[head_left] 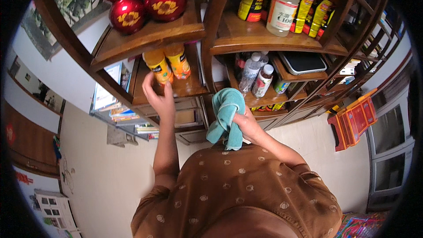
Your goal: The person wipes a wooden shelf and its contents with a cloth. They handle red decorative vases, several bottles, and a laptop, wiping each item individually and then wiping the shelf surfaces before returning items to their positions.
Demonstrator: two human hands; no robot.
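Note:
My left hand (159,96) is at the front of a wooden shelf compartment, its thumb and fingers spread around the lower part of an orange juice bottle (158,67); whether it grips the bottle cannot be told. A second orange juice bottle (178,62) stands just right of that one. A folded teal cloth (228,112) hangs from my right hand (246,124), which is closed on it in front of my chest, near the cabinet's middle upright.
Red glossy gourd ornaments (127,15) stand on the shelf (148,44) above my left hand. To the right are a large clear bottle (281,10), yellow-black packets (303,11), smaller bottles (262,81) and a black tray-like object (302,62). A red-orange wooden piece (353,119) stands at right.

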